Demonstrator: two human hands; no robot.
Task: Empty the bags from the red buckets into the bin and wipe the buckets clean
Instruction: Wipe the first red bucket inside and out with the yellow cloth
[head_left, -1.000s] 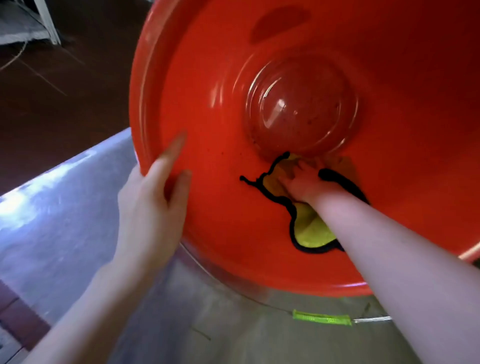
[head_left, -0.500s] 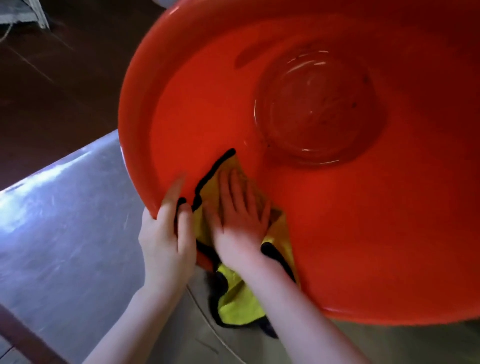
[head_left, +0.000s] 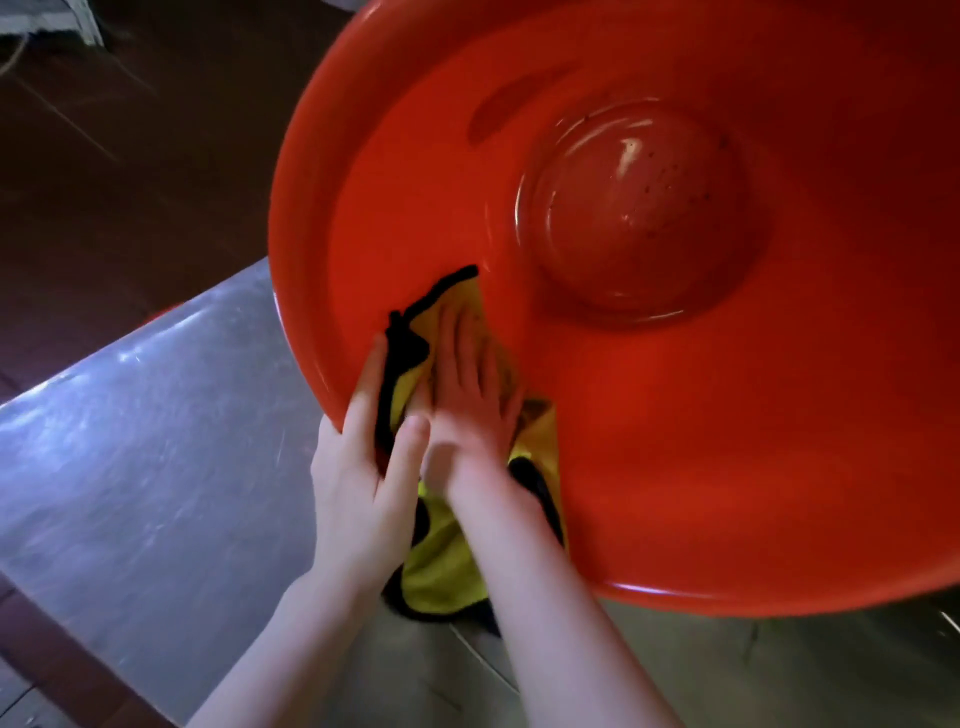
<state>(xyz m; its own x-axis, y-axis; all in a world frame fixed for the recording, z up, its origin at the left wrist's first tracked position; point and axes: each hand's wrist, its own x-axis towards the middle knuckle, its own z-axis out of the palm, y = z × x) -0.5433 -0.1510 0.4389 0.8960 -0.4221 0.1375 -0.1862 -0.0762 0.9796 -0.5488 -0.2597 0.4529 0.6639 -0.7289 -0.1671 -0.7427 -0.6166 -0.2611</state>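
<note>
A bright red-orange bucket (head_left: 649, 415) fills the right and far side, its round base darker red with small dark specks. A yellow cloth (head_left: 441, 566) with a black border hangs over its near rim. At left, a grey metal surface (head_left: 145, 441); beyond it, a dark brown floor (head_left: 130, 156).

left hand (head_left: 363, 483): fingers curled, gripping | right hand (head_left: 470, 410): apparently flat, blurred

A scratched steel table (head_left: 135, 457) catches light beside a dark reddish-brown floor (head_left: 130, 171).
</note>
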